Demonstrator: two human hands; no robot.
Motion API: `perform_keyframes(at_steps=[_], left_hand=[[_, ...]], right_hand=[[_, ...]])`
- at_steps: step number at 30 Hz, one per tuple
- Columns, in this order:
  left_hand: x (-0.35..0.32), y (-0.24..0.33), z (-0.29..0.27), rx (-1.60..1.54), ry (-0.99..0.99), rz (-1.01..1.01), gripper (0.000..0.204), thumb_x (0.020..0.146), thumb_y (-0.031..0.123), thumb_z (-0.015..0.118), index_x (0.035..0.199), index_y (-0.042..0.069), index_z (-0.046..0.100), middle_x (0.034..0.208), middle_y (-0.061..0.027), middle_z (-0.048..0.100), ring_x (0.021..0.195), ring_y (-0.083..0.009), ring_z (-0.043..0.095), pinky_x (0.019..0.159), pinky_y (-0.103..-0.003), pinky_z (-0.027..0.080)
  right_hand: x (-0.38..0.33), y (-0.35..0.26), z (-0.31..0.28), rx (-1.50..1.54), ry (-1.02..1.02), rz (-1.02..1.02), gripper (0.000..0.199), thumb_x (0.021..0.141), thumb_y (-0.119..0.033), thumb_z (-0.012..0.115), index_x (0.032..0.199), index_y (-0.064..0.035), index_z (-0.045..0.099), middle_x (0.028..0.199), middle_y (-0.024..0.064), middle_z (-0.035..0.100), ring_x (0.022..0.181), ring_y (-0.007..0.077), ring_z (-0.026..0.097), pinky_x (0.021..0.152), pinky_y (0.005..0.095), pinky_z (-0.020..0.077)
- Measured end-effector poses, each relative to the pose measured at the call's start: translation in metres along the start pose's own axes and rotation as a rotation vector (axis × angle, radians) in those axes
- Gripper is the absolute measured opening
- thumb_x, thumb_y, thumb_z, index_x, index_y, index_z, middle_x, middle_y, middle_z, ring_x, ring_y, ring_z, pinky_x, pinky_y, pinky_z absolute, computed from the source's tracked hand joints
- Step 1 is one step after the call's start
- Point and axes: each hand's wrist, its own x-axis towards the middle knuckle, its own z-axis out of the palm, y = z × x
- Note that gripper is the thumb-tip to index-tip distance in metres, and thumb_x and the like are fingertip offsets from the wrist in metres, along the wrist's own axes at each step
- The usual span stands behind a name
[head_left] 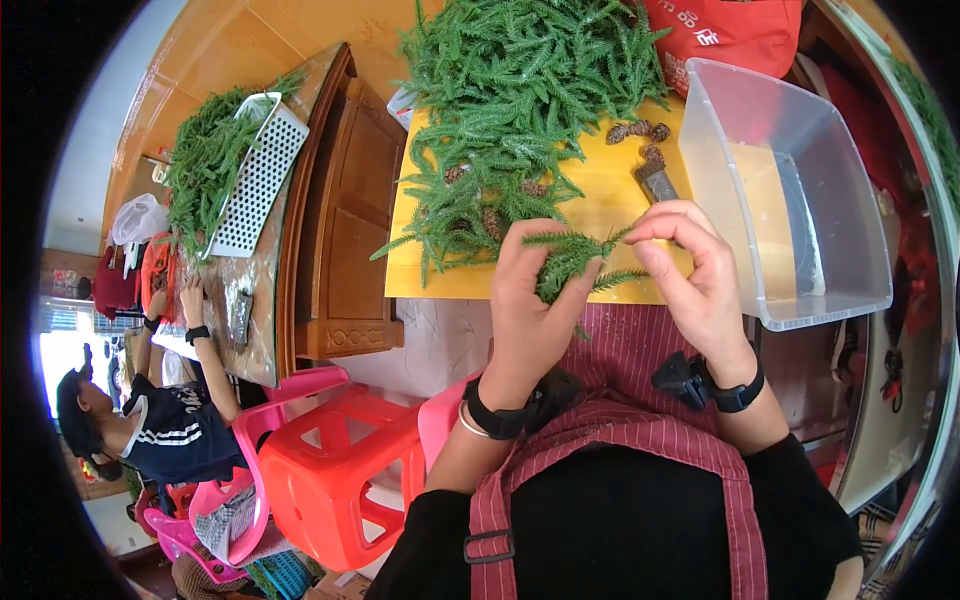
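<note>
A green artificial pine sprig (pixel 572 258) is gripped between the thumb and fingers of my left hand (pixel 530 315), just over the near edge of the yellow tabletop (pixel 608 195). My right hand (pixel 700 280) is closed in a pinch at the sprig's right-hand tip, thumb against forefinger. Beyond my hands, a large heap of similar pine sprigs (pixel 530 70) covers the far part of the table. Closer in, several pine cones (pixel 490 222) lie among sprigs to the left of my hands. More brown pine cones (pixel 637 131) rest beside a dark bundle of thin pieces (pixel 656 183).
A clear plastic bin (pixel 790 210) stands on the right, with a red bag (pixel 730 35) behind it. Red stool (pixel 340 470) and pink chairs are at left. Another person (pixel 165 420) works at a side table holding a white perforated basket (pixel 262 180) and greenery.
</note>
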Motion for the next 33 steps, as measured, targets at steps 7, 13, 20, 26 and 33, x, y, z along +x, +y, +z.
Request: perform_keyframes(at_steps=[7, 13, 20, 26, 33], left_hand=[[-0.002, 0.004, 0.004, 0.143, 0.068, 0.162, 0.023, 0.067, -0.002, 0.065, 0.088, -0.002, 0.057, 0.090, -0.0112, 0.052, 0.082, -0.0239, 0.052, 0.070, -0.030, 0.043], [-0.003, 0.010, 0.005, 0.281, 0.074, 0.246, 0.032, 0.060, -0.004, 0.065, 0.091, -0.001, 0.058, 0.090, -0.0122, 0.051, 0.081, -0.0266, 0.052, 0.069, -0.033, 0.044], [-0.003, 0.008, 0.006, 0.293, 0.080, 0.263, 0.033, 0.058, -0.004, 0.064, 0.090, -0.001, 0.058, 0.089, -0.0124, 0.051, 0.080, -0.0270, 0.052, 0.069, -0.033, 0.044], [-0.001, 0.009, 0.006, 0.229, 0.075, 0.235, 0.030, 0.060, -0.003, 0.064, 0.088, -0.001, 0.057, 0.089, -0.0121, 0.052, 0.080, -0.0264, 0.052, 0.068, -0.032, 0.044], [0.000, 0.008, 0.003, 0.050, 0.008, 0.077, 0.021, 0.071, 0.002, 0.064, 0.090, -0.002, 0.056, 0.089, -0.0102, 0.055, 0.078, -0.0208, 0.054, 0.068, -0.030, 0.043]], right_hand=[[-0.001, -0.005, 0.013, 0.034, 0.030, 0.018, 0.014, 0.074, 0.000, 0.061, 0.087, -0.0003, 0.062, 0.090, 0.0070, 0.053, 0.089, 0.0159, 0.051, 0.082, 0.0253, 0.0384], [-0.002, -0.002, 0.021, 0.112, 0.099, 0.025, 0.013, 0.074, 0.001, 0.060, 0.087, 0.0005, 0.062, 0.090, 0.0065, 0.053, 0.088, 0.0143, 0.051, 0.080, 0.0247, 0.0388], [-0.001, 0.002, 0.026, 0.151, 0.140, 0.046, 0.009, 0.077, 0.002, 0.059, 0.086, 0.0018, 0.061, 0.089, 0.0059, 0.052, 0.084, 0.0114, 0.050, 0.078, 0.0224, 0.0389], [0.000, 0.003, 0.023, 0.275, 0.109, 0.145, 0.006, 0.080, 0.001, 0.057, 0.085, 0.0020, 0.060, 0.090, 0.0048, 0.052, 0.082, 0.0093, 0.050, 0.075, 0.0217, 0.0396], [0.002, 0.002, 0.017, 0.370, 0.054, 0.227, 0.004, 0.080, 0.001, 0.056, 0.083, 0.0015, 0.059, 0.089, 0.0048, 0.052, 0.082, 0.0098, 0.050, 0.076, 0.0221, 0.0396]])
